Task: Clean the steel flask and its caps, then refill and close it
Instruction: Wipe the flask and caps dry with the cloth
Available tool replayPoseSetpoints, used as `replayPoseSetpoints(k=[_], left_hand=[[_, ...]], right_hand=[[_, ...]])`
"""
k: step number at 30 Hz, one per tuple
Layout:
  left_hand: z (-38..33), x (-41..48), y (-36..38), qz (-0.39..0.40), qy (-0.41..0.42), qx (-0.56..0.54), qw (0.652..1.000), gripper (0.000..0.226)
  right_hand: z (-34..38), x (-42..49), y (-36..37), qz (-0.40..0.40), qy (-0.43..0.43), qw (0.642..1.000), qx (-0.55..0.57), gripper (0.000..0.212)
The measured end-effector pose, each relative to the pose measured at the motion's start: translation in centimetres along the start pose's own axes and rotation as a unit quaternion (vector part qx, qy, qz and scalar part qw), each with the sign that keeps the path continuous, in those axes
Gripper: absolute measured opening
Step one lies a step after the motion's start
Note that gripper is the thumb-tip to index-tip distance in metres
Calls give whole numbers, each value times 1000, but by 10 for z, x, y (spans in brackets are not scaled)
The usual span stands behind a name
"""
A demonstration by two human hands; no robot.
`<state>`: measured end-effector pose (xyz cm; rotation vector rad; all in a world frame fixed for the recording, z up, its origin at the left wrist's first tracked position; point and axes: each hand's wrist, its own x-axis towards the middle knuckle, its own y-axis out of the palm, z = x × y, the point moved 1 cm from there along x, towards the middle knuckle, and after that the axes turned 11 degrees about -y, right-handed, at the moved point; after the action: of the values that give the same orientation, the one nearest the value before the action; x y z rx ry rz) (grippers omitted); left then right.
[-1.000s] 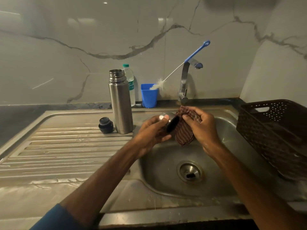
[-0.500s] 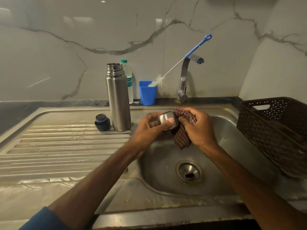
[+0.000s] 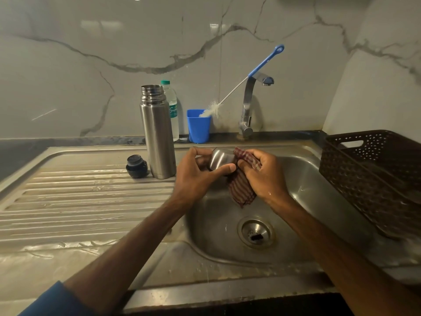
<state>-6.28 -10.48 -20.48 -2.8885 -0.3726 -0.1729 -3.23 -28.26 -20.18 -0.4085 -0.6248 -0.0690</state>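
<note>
Gripping a rounded steel cap (image 3: 219, 159) over the sink (image 3: 319, 190), the left hand (image 3: 196, 176) curls round it, thumb laid across its near side. The right hand (image 3: 266, 176) clutches a striped, dark red cloth (image 3: 242, 190) bunched against the cap's open end. A loose tail of the cloth hangs down above the basin.

The flask (image 3: 157, 135) stands upright and uncapped on the back of the drainboard (image 3: 79, 201), just left of the hands, its threaded neck bare. It is a tall brushed-steel cylinder. A small black stopper (image 3: 136, 166), round and squat, sits right beside its base on the left.

Behind the flask a clear plastic bottle (image 3: 172, 103) with a green lid stands against the wall (image 3: 91, 53). Next to it is a blue cup (image 3: 198, 128) holding a brush (image 3: 264, 65). The brush has white bristles, a thin wire stem and a blue handle that leans on the tap (image 3: 248, 106). The tap is angular polished metal.

A dark brown basket (image 3: 369, 179) with a perforated, woven-look wall sits on the right, overlapping the sink's edge. The drainboard is ribbed and wet, the basin smooth, with a round steel drain (image 3: 256, 232). The wall is pale marble with grey veins.
</note>
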Motion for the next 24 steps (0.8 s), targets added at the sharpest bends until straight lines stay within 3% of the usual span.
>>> replayPoseSetpoints(k=[7, 19, 24], left_hand=[[-6, -6, 2, -8, 25, 30, 999, 54], [-5, -5, 1, -36, 18, 31, 999, 61], [-5, -8, 10, -38, 18, 30, 999, 52]], right_hand=[[-1, 0, 0, 3, 24, 999, 32, 20], [-3, -7, 6, 24, 99, 985, 137, 10], [-5, -10, 4, 53, 182, 953, 238, 28]])
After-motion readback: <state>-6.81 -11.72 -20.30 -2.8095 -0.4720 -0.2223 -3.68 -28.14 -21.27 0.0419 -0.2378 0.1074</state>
